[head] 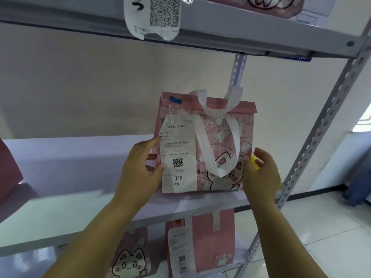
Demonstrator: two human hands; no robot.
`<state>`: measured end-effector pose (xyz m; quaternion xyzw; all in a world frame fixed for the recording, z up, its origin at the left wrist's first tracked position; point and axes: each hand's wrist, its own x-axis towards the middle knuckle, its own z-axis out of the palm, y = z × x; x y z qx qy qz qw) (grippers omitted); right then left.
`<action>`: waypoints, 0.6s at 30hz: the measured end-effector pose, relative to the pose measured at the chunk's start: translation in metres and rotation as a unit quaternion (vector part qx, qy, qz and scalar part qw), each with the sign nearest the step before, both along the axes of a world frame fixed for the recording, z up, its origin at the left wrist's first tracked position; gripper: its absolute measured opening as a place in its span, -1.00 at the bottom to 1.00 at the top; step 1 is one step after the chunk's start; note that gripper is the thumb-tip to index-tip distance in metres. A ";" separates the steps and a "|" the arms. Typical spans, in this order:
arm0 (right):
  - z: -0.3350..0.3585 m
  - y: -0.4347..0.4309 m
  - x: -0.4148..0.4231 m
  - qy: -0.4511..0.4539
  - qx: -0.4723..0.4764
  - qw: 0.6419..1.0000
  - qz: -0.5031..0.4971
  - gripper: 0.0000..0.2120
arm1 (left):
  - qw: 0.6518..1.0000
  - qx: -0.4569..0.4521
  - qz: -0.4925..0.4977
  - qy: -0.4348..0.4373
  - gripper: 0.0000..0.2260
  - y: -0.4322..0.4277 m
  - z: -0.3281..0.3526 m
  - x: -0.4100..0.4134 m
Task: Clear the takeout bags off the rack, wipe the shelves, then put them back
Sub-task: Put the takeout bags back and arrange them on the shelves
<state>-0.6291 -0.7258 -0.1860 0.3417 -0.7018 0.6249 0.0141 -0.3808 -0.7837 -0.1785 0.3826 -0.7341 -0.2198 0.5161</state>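
A pink takeout bag [220, 137] with a cat print, white handles and a long receipt [178, 157] numbered 046 stands upright on the right end of the rack's middle shelf [70, 161]. My left hand [138, 169] grips the bag's left edge, thumb on the receipt. My right hand [263, 173] is pressed against the bag's right edge, thumb on its front. A yellow cloth [255, 162] peeks out of that hand's palm.
More pink cat bags stand on the lower shelf [212, 237] [130, 257], one on the top shelf [271, 5] beside a hanging receipt [156, 15]. Another pink bag [8, 169] sits at the far left. The rack's perforated post [321, 127] rises just right of my hand.
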 end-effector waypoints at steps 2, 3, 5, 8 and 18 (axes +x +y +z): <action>0.005 0.005 0.007 0.039 -0.032 0.998 -0.024 -0.69 | 1.000 -0.007 0.002 0.006 -0.51 0.007 0.004 0.006; 0.008 0.008 0.013 0.057 -0.056 0.997 -0.026 -0.74 | 1.000 -0.011 0.008 0.008 -0.53 0.010 0.005 0.010; 0.016 0.012 0.028 0.086 -0.098 0.991 -0.007 -0.82 | 0.999 -0.013 0.025 0.015 -0.57 0.016 0.007 0.021; 0.028 0.017 0.061 0.116 -0.148 0.979 0.078 -0.88 | 0.999 -0.008 0.047 0.023 -0.62 0.027 0.007 0.045; 0.034 0.000 0.223 0.101 -0.036 0.913 0.393 -0.82 | 0.980 0.021 0.181 0.081 -0.77 0.062 -0.001 0.194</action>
